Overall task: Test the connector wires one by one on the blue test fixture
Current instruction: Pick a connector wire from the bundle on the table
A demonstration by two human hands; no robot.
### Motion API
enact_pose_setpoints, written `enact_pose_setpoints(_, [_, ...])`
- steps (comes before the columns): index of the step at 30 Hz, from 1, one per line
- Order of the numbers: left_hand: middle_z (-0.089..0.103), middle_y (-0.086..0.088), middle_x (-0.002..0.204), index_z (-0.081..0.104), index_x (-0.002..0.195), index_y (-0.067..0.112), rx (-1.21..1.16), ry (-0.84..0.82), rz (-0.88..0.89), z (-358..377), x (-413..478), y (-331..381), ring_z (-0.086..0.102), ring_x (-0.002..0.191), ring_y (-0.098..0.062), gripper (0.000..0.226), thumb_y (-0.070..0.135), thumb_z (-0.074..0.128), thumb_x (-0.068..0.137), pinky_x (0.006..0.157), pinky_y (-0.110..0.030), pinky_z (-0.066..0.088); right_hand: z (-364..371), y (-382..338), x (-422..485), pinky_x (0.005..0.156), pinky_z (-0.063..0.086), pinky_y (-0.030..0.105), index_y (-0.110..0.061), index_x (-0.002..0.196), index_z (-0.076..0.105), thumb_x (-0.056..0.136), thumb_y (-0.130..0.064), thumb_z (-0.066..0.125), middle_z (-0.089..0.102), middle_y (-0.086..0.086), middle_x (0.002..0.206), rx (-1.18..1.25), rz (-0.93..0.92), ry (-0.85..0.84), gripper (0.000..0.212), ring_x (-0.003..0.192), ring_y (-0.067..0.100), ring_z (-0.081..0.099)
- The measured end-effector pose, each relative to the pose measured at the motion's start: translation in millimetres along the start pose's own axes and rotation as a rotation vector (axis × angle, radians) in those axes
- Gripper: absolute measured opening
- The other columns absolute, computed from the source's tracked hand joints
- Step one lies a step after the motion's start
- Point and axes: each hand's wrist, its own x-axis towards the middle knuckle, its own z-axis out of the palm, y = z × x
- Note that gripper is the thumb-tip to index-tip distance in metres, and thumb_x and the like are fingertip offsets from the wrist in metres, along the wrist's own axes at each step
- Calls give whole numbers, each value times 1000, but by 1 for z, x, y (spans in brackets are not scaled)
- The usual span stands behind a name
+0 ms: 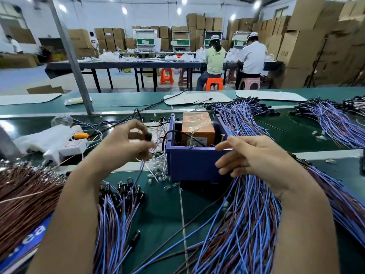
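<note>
The blue test fixture [189,165], an open box with an orange block [197,127] inside, stands mid-table. My left hand [126,143] is raised just left of it and pinches the black connector end of one blue-and-brown connector wire [141,171], which hangs down. My right hand [250,155] is at the fixture's front right corner, fingers curled around a bundle of blue-and-brown wires [246,214] that fans toward me. Whether a wire end touches the fixture is hidden by the fingers.
A pile of wires with black connectors [118,204] lies under my left forearm. Brown wires [25,194] are heaped at far left. More blue wire bundles [335,119] spread at right. White foam and a bag [53,141] sit left. Small clear bulbs [158,171] lie beside the fixture.
</note>
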Motion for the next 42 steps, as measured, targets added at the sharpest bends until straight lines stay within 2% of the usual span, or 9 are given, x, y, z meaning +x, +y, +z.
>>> enact_pose_setpoints(3, [73,-6,93,69,94,16,-406,-56,364,14,-13,33,68,82,-17,24,-3,55,87,76,-21,54,8,-10,-5,50,55,25,-8,111,60,101,-41,33,72,21,77,177,5,-141,44,65,29,72])
enact_pose_setpoints(6, [68,-11,95,69,94,8,-705,-439,483,33,-27,54,64,85,-20,20,6,60,76,79,-27,52,17,-14,-5,55,57,29,-7,115,59,96,-49,31,72,25,84,323,-4,-266,54,71,34,72])
enact_pose_setpoints(10, [67,-17,93,66,91,-3,-577,-715,414,64,-36,58,61,83,-26,23,6,50,76,76,-31,51,19,-16,-4,49,54,26,-5,86,75,80,-44,51,73,18,79,496,-95,-242,46,62,24,70])
enact_pose_setpoints(19, [68,-8,79,67,91,-13,-53,-1000,25,79,-37,49,64,70,-16,22,-6,47,87,69,-22,53,4,-14,-1,46,49,19,-12,88,57,72,-18,61,71,5,66,776,-246,74,18,47,11,59])
enact_pose_setpoints(25, [71,-8,79,73,84,1,471,-861,-256,89,-26,24,63,67,-15,26,2,47,84,75,-27,56,-5,-9,2,41,33,15,-8,93,66,98,-17,49,71,1,66,850,-377,431,20,42,6,42])
enact_pose_setpoints(29, [68,22,75,76,90,30,843,-714,-69,82,-21,23,59,72,1,16,33,61,86,74,-22,49,-13,-7,1,39,20,14,-16,96,67,102,-39,37,51,-6,50,779,-372,468,38,36,6,29])
enact_pose_setpoints(32, [73,16,96,73,102,28,537,-497,135,80,-23,33,66,90,0,18,32,60,90,90,-25,51,-14,-8,1,40,19,10,-17,78,68,97,-61,19,34,-6,41,624,-265,352,68,32,8,22])
enact_pose_setpoints(37, [73,8,81,67,105,24,-189,-156,228,100,-33,55,64,65,-5,19,17,53,94,49,-18,45,4,-3,3,35,16,11,-9,61,60,99,-39,42,24,-10,38,164,-126,73,52,31,6,18])
enact_pose_setpoints(42, [61,9,59,74,80,25,-349,-69,61,107,-32,53,48,55,-4,17,18,60,89,49,-15,33,6,-3,2,35,20,13,-7,60,64,98,-30,46,30,-4,42,101,-99,-119,48,34,8,25])
